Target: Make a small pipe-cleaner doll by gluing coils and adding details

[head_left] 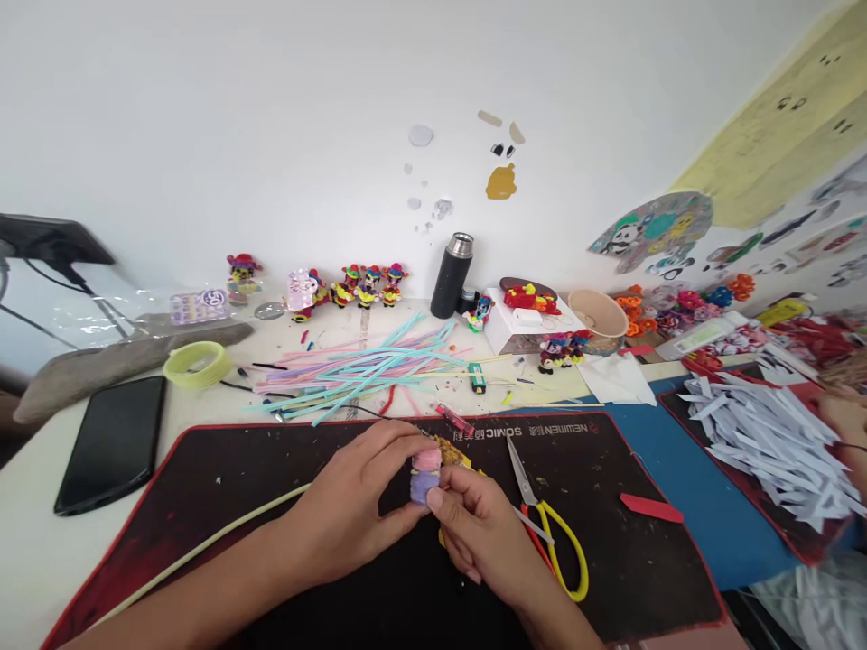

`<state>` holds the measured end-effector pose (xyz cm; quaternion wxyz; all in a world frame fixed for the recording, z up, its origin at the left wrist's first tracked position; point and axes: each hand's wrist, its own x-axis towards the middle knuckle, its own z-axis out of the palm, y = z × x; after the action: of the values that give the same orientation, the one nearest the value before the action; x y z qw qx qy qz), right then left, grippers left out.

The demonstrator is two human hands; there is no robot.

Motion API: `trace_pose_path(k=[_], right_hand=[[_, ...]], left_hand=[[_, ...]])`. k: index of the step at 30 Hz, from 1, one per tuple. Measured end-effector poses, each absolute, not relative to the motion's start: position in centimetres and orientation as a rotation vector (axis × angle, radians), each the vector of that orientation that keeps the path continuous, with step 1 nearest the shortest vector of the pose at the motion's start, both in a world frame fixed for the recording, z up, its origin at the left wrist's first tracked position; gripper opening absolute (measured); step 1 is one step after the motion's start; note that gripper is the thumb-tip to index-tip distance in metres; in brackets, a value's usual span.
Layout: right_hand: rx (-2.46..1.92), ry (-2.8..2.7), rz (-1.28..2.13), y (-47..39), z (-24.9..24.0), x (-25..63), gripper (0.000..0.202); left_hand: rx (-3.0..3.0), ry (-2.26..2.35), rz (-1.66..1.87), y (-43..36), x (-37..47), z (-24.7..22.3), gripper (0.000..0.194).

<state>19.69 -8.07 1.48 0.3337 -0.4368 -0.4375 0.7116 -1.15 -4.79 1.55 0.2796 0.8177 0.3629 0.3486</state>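
Observation:
A small pink and purple fuzzy piece is held upright between both hands above the black mat. My left hand grips it from the left, with fingers at its top and thumb at its base. On its right side, my right hand pinches the lower purple part. Something yellow and brown lies just behind the hands, partly hidden. Yellow-handled scissors rest to the right of my right hand, slightly open. Beside their blades is a red-handled tool, mostly covered.
Pastel fuzzy stems lie behind the mat. A phone and tape roll are at left. Further back stands a black flask near small figures. White paper strips are at right, beside another person's hand.

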Motion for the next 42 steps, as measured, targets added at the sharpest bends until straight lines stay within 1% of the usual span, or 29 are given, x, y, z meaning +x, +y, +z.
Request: trace_pose_path(k=[3,9,15,19,23,29,34,42], right_hand=[[-1.116,-1.146,1.874,-8.4,1.3,19.8,0.057],[-1.175,-1.166,1.847,-8.7,0.5,20.0,0.055],[-1.243,-1.200,1.793,-8.9,0.4,20.7,0.057],[-1.331,-1.205,1.613,-9.3,0.2,22.6,0.058],[-1.431,-1.275,1.424,-9.2,-0.4,25.6,0.053],[-1.683,-1.700,1.160,-8.7,0.1,29.3,0.036],[-1.884,-1.928,0.970,-9.0,0.5,30.8,0.038],[-1.927,-1.989,0.875,-9.7,0.0,30.4,0.035]], left_hand=[[2.218,0.987,0.937,-5.2,-1.5,1.7,0.048],[2.264,1.020,0.918,-5.9,-1.5,0.9,0.052],[2.181,1.035,0.886,-5.8,-1.0,1.0,0.048],[2.153,1.106,0.794,-5.5,-1.3,1.1,0.046],[2.089,1.242,0.721,-4.9,-1.8,0.3,0.042],[2.206,1.314,0.600,-3.8,-2.2,-1.5,0.036],[2.395,1.296,0.508,-2.8,-1.8,-2.4,0.034],[2.501,1.275,0.458,-2.4,-1.7,-2.6,0.032]])
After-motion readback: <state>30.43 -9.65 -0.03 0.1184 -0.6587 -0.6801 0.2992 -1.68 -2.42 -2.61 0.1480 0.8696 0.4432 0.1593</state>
